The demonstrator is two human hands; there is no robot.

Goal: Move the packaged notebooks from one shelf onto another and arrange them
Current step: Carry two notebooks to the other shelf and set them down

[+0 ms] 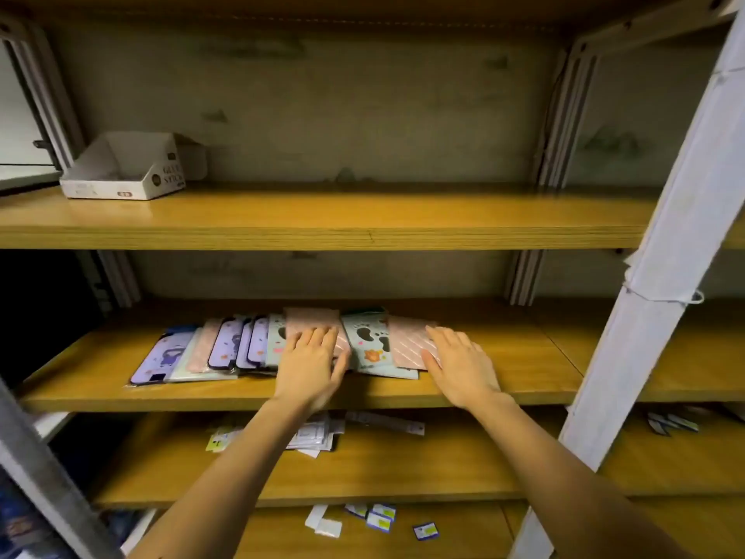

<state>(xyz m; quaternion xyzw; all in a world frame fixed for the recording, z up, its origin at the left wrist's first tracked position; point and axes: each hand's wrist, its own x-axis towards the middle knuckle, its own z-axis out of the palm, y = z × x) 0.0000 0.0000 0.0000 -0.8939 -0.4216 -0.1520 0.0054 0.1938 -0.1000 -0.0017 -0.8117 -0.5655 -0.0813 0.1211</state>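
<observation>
Several packaged notebooks [225, 349] lie overlapped in a row on the middle wooden shelf [504, 357], with purple, pink and pale green covers. My left hand [312, 363] rests on a pink striped notebook [312, 318], its thumb at the notebook's front edge and fingers spread on top. My right hand [459, 363] lies flat with fingers apart on another pink striped notebook [407, 340] at the row's right end. Between my hands lies a green notebook with paw prints [371, 340]. The upper wooden shelf [363, 219] holds no notebooks.
An open white cardboard display box [125, 167] stands at the left of the upper shelf. A white metal upright [661, 256] slants across the right side. Small packaged items [318, 433] lie scattered on the two lower shelves.
</observation>
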